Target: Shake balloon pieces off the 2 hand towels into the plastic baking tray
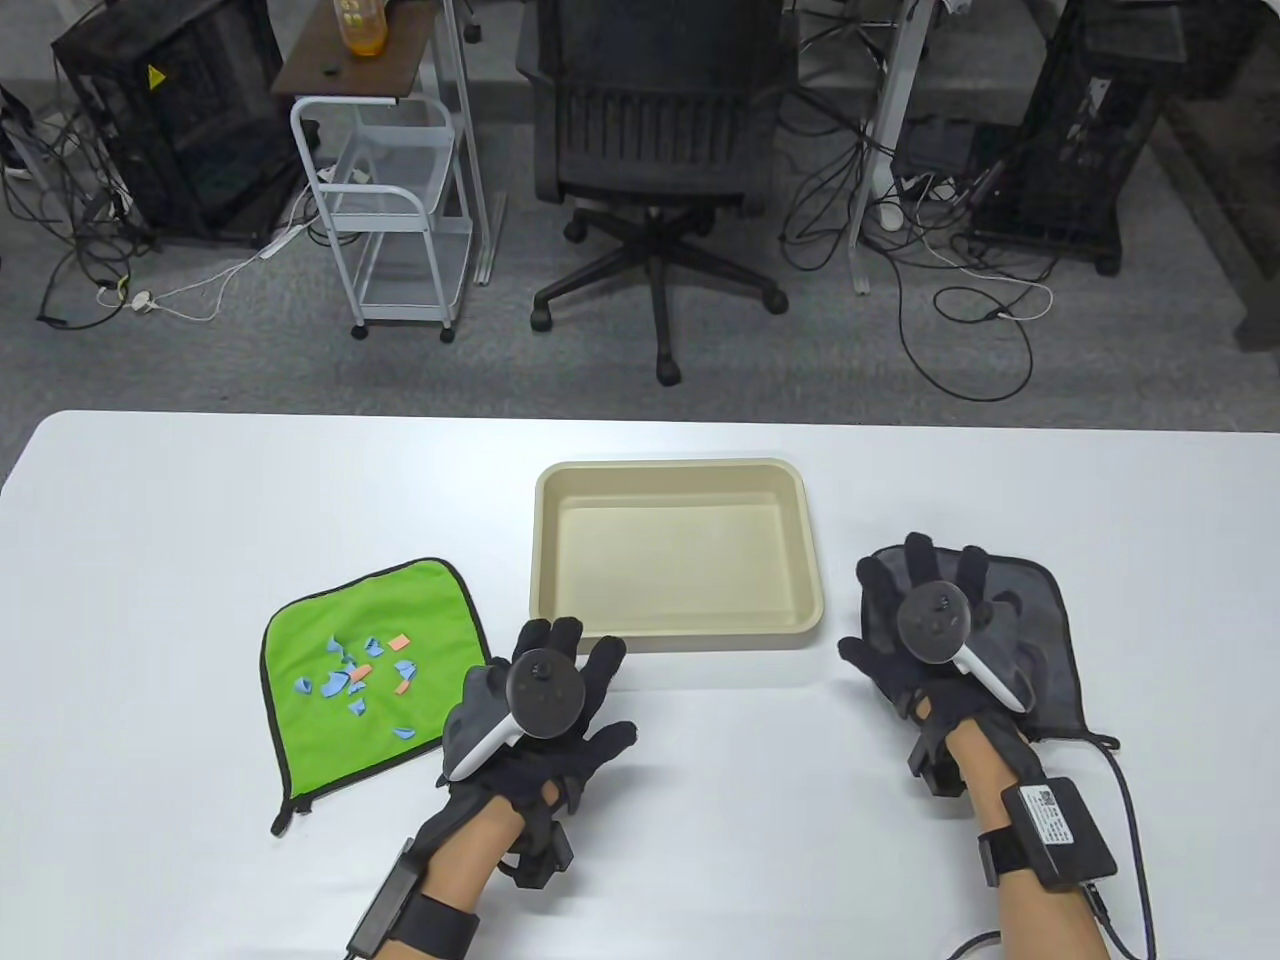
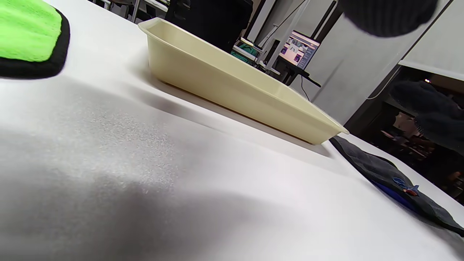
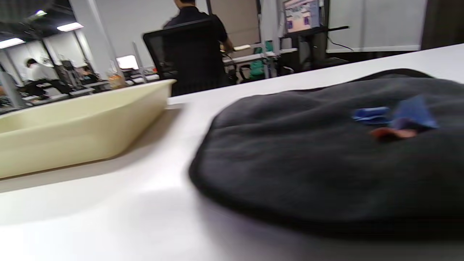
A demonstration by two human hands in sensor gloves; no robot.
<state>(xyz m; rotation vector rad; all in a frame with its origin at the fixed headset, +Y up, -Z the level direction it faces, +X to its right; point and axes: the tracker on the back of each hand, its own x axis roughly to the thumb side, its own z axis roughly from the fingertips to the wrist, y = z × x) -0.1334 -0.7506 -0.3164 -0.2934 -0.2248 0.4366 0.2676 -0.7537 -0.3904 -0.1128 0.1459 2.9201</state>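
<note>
The white table (image 1: 200, 480) is smooth and matte, with rounded far corners. At its centre sits the tray (image 1: 678, 625), a cream plastic rectangle with rounded corners, sloped walls and a thin flared rim; the table view shows its floor bare, while both wrist views catch only its outer wall from low down.

At 9 o'clock from the tray lies the green towel (image 1: 330, 700), a fuzzy square with black piping and a small loop at its near corner. Blue and orange balloon pieces (image 1: 355, 678), thin and jagged, are scattered over its middle. The left wrist view shows only a plush corner of it.

At 3 o'clock from the tray lies the dark towel (image 1: 1040, 620), grey-black fleece with a rounded hem. From above, the right hand (image 1: 925, 640) covers most of it and no scraps show there; the wrist views reveal a few blue and orange scraps (image 3: 395, 121) on its nap.

The right hand rests over that towel with fingers spread and straight, gripping nothing. The left hand (image 1: 545, 710) sits at 6 o'clock from the tray's left end, just right of the green towel, fingers spread flat, holding nothing.
</note>
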